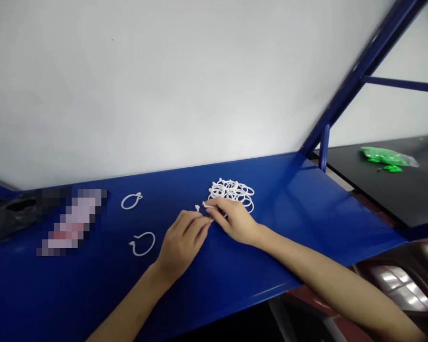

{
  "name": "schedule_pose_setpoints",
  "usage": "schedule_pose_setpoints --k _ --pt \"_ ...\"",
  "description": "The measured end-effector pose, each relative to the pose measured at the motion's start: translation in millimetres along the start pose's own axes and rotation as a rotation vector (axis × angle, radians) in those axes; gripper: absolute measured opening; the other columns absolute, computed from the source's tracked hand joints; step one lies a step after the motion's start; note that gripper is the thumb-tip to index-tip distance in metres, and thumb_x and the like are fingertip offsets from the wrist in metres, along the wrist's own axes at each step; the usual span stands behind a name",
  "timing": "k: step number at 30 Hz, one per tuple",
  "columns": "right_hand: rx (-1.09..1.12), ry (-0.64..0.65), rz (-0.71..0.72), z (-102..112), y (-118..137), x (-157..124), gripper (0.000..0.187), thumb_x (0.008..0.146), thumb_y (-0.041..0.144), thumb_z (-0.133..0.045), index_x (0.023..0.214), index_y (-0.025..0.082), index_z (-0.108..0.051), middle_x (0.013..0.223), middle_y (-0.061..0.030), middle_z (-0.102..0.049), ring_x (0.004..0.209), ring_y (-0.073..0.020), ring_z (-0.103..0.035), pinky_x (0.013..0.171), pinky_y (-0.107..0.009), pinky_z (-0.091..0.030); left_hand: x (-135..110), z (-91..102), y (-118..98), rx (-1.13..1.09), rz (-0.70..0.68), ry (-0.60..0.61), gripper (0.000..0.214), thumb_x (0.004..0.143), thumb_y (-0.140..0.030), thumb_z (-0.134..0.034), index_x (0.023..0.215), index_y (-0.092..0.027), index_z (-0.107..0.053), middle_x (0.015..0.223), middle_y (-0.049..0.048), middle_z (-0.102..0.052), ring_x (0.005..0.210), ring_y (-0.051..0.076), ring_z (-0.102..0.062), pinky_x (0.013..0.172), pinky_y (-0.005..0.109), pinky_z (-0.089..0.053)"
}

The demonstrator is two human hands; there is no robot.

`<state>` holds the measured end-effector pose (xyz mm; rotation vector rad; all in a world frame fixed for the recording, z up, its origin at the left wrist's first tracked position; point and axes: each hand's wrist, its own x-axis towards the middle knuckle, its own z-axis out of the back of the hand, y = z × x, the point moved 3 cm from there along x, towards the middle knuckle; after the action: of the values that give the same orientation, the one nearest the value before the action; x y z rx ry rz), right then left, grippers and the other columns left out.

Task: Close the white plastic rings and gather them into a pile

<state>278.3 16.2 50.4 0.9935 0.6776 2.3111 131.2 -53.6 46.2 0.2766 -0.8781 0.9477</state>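
Two loose rings [131, 201] lie on the blue desk [306, 209] left of the hands, a ring pile [233, 192] just behind them, green parts [387, 157] far right. A white ring [204, 208], mostly hidden, lies roughly crosswise between both hands. Left hand [183, 240] and right hand [233, 219] pinch it together.

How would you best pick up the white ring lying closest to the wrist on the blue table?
Probably by its thin hoop, pinched from above on the round right side. The near ring lies flat and alone on the blue table, with a small tab on its left and bare table around it. The left hand is closest; the right hand is at the ring pile.
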Motion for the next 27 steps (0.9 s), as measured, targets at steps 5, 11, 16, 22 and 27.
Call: schedule_pose_setpoints --k 5,11,16,22,27 --pt "0.035 -0.042 -0.021 4.6 -3.3 -0.2 0.012 0.101 0.029 -0.053 0.107 0.018 -0.055 0.08 -0.0014 -0.068 0.067 -0.0141 -0.065 0.063 -0.025 -0.051 -5.0 -5.6 21.2 -0.31 0.612 -0.01 0.015 0.093 -0.035 -0.061 0.099 -0.022 -0.06 0.085 -0.0004 -0.067 0.072 0.013 -0.065 0.069 0.026 -0.054" --pt "0.011 -0.006 0.109 4.6 -0.2 -1.1 0.014 0.102 0.027 -0.051 0.093 0.019 -0.059 0.089 -0.0049 -0.071 0.077 -0.0147 -0.066 0.07 -0.026 -0.051 -4.9 -9.9 23.8 -0.516 0.741 0.127 0.025 0.096 -0.044 -0.052 0.093 -0.023 -0.066 0.079 -0.002 -0.074 0.066 0.013 -0.066 0.065 0.025 -0.053" --pt "-0.062 0.006 0.216 4.5 5.0 -3.1 0.026 0.105 0.025 -0.044 0.089 0.017 -0.063 0.08 -0.0051 -0.067 0.071 -0.0148 -0.059 0.069 -0.028 -0.049 -7.5 -7.1 21.3 -0.469 0.691 0.124 0.022 0.097 -0.036 -0.051 0.084 -0.023 -0.062 0.07 -0.005 -0.07 0.062 0.011 -0.066 0.062 0.022 -0.049" --pt "-0.148 0.115 0.319 0.9 12.7 -5.8 0.027 0.106 0.024 -0.04 0.098 0.013 -0.063 0.075 -0.0046 -0.063 0.069 -0.0149 -0.056 0.069 -0.028 -0.048 -11.8 -0.8 23.2 -0.347 0.554 0.149 0.022 0.096 -0.031 -0.052 0.078 -0.022 -0.061 0.063 -0.0064 -0.066 0.057 0.009 -0.062 0.058 0.02 -0.046" --pt "-0.178 0.073 0.3 20.1 9.8 3.6 0.02 0.104 0.022 -0.045 0.099 0.017 -0.064 0.092 -0.0082 -0.067 0.087 -0.0172 -0.062 0.079 -0.03 -0.051 3.3 3.3 25.9 -0.243 0.375 0.207 0.021 0.097 -0.033 -0.05 0.091 -0.023 -0.068 0.085 0.0001 -0.073 0.076 0.015 -0.067 0.073 0.026 -0.051"
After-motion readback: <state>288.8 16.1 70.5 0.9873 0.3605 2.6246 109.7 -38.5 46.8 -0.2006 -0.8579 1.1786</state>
